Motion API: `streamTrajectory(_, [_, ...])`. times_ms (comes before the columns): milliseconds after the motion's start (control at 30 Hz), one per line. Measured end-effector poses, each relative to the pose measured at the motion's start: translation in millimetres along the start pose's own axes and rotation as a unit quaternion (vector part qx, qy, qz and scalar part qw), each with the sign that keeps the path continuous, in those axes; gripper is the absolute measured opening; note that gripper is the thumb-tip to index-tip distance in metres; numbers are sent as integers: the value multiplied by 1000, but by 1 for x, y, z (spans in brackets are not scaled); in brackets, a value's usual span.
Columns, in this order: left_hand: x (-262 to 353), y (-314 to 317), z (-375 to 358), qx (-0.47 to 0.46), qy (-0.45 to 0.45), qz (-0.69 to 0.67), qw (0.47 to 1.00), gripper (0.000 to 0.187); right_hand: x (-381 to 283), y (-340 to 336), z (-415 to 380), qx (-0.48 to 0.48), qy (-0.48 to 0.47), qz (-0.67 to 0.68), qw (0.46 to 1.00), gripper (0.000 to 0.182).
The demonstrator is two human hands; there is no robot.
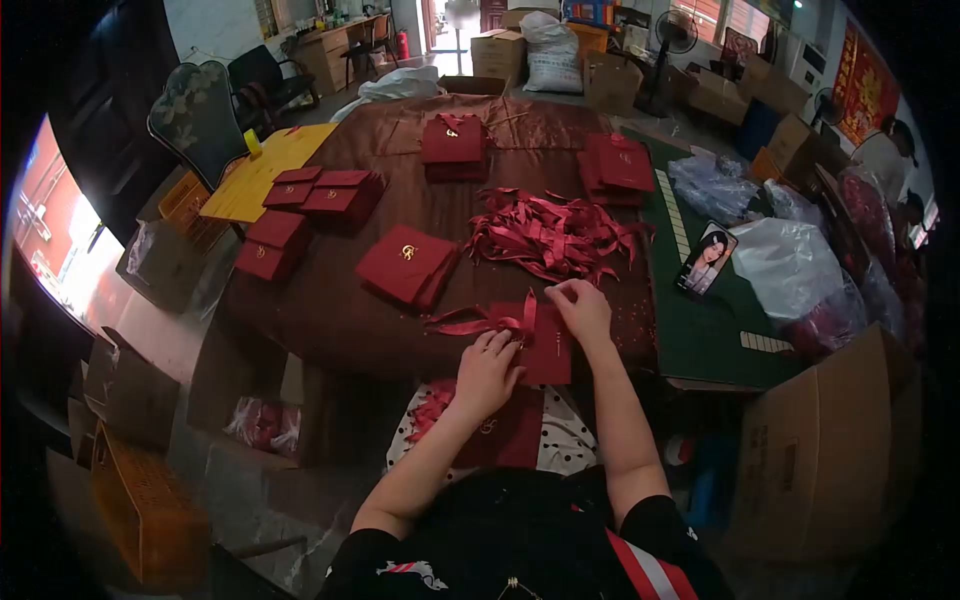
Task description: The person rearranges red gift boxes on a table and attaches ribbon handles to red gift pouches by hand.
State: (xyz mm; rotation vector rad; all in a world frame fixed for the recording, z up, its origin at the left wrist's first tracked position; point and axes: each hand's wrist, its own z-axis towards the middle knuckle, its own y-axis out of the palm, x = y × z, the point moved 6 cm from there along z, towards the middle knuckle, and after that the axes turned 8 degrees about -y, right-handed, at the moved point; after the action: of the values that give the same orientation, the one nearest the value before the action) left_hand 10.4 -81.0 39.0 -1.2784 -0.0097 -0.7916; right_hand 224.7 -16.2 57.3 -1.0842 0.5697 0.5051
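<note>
A flat dark-red paper gift bag (548, 352) lies at the table's front edge, partly under my hands. Red satin ribbon (470, 324) loops across its left side. My left hand (486, 374) is closed over the ribbon at the bag's left edge, its fingertips on the strip and the thumb apart below. At the bag's upper right, my right hand (582, 308) has thumb and forefinger pinched together; whatever is between them is too small to make out. Just beyond is a tangled heap of cut ribbons (550, 232). Another red bag (510, 430) rests on my lap with ribbon pieces.
Stacked red bags (408, 268) stand on the brown cloth (330, 310), with more stacks (455, 148) behind and to the left. On the green mat (665, 340) at right are a phone (707, 258) and plastic bags (790, 265). Cardboard boxes (815, 450) flank the table.
</note>
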Motion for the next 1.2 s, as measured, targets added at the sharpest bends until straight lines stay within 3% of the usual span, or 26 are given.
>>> streamTrajectory(67, [0,0,1,-1,-1,4,1000,44,-12,18,10,6,1,-88,996,40])
streamTrajectory(133, [-1,1,1,32,10,-7,999,45,-21,32,20,-46,25,-146,988,38])
streamTrajectory(167, [-3,3,0,29,9,-3,1000,45,-20,41,28,-119,65,-186,973,34])
streamTrajectory(267, [-8,2,4,14,1,-2,1000,45,-7,49,39,-69,35,-144,987,31])
streamTrajectory(333, [-10,3,9,1,5,-7,1000,45,-33,16,28,79,-74,-29,994,23])
streamTrajectory(400, [-12,3,15,7,8,-11,1000,44,-43,-14,20,194,-139,123,963,15])
streamTrajectory(467, [-18,11,24,5,17,1,1000,45,-54,-29,6,217,-136,304,918,10])
streamTrajectory(567, [-20,11,31,45,58,-46,996,48,-73,-11,-21,82,-173,424,885,10])
streamTrajectory(600, [-20,10,30,45,58,-44,996,48,-84,-6,-33,2,-176,338,925,11])
streamTrajectory(667, [-22,-5,24,132,15,-125,983,48,-85,15,-51,-39,-238,198,950,12])
streamTrajectory(700, [-22,-10,15,172,-24,-98,980,50,-78,24,-55,-43,-274,115,954,12])
streamTrajectory(767, [-31,-9,6,196,-102,-50,974,50,-67,31,-59,-41,-257,107,960,11])
streamTrajectory(800, [-34,-10,4,144,-154,-77,975,54,-63,35,-59,-42,-239,97,965,11])
streamTrajectory(967, [-24,-11,-2,129,-141,-28,981,64,-56,47,-60,-28,-219,110,969,10])
streamTrajectory(1033, [-26,-9,-3,129,-219,-84,964,64,-58,44,-61,-26,-223,112,968,10])
streamTrajectory(1200, [-27,-8,-3,113,-242,-58,962,64,-57,46,-62,-25,-215,119,969,12])
